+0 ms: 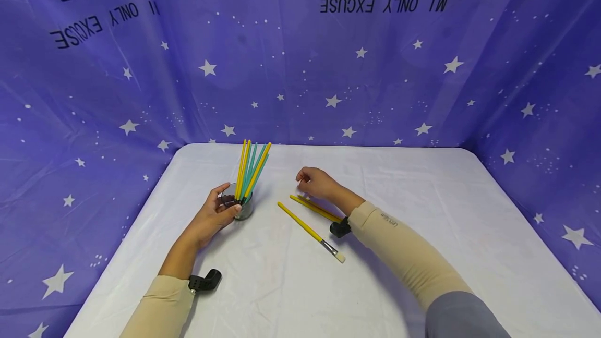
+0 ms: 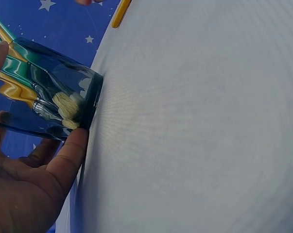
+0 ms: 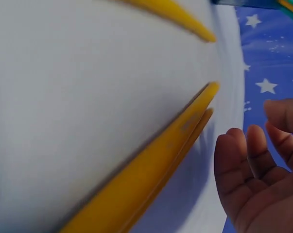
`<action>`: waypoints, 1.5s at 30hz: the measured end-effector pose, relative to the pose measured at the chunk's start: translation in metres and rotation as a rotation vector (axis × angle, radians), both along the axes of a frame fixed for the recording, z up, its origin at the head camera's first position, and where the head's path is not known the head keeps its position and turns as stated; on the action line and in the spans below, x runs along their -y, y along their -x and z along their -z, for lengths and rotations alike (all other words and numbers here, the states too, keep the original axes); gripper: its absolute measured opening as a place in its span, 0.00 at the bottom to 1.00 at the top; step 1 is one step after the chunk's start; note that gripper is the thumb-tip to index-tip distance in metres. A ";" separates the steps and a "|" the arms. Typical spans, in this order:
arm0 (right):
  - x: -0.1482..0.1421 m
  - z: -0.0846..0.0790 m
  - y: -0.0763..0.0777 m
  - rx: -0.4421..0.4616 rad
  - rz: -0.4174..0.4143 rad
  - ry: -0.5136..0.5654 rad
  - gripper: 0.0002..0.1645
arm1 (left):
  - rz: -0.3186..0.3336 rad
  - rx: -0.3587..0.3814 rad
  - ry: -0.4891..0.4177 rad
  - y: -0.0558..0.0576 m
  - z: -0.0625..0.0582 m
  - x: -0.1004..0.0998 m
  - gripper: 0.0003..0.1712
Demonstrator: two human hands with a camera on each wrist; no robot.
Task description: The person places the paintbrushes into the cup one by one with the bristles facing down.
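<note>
A clear glass cup [image 1: 244, 212] stands toward the left of the table, my left hand [image 1: 213, 219] curled around its side. Several yellow and teal paintbrushes [image 1: 251, 173] lean in it with handles up. Through the glass in the left wrist view, their pale bristles [image 2: 66, 104] rest near the bottom. My right hand [image 1: 318, 182] hovers with bent, empty fingers just beyond the handle ends of two yellow paintbrushes [image 1: 313, 206] lying side by side. Another yellow paintbrush [image 1: 302, 221] lies nearer me, its flat pale bristles pointing toward the front right.
A white cloth covers the table [image 1: 446, 213]. Purple curtains [image 1: 300, 77] with white stars rise behind it and along both sides. A black wrist camera [image 1: 340, 227] overlaps the lower ends of the two paired brushes in the head view.
</note>
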State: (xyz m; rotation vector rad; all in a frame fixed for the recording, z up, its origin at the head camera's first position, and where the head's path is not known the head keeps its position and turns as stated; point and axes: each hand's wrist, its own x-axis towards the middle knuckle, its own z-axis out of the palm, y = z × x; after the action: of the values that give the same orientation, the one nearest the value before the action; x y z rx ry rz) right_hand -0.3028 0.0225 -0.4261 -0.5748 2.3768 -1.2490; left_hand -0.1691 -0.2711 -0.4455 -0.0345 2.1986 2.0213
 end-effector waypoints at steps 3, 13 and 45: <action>-0.004 0.002 0.002 0.007 -0.020 -0.067 0.12 | -0.002 0.002 -0.002 0.000 0.000 0.000 0.48; -0.006 0.000 0.005 0.037 -0.104 -0.220 0.12 | -0.005 0.011 -0.012 0.001 0.000 0.000 0.48; 0.000 0.000 0.008 -0.086 -0.230 -0.423 0.13 | -0.005 0.011 -0.006 0.000 -0.001 0.000 0.49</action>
State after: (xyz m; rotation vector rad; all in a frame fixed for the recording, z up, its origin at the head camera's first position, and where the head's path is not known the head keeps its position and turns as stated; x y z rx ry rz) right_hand -0.3109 0.0222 -0.4259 -0.7453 2.4578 -0.6105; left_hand -0.1692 -0.2711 -0.4447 -0.0495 2.1881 2.0254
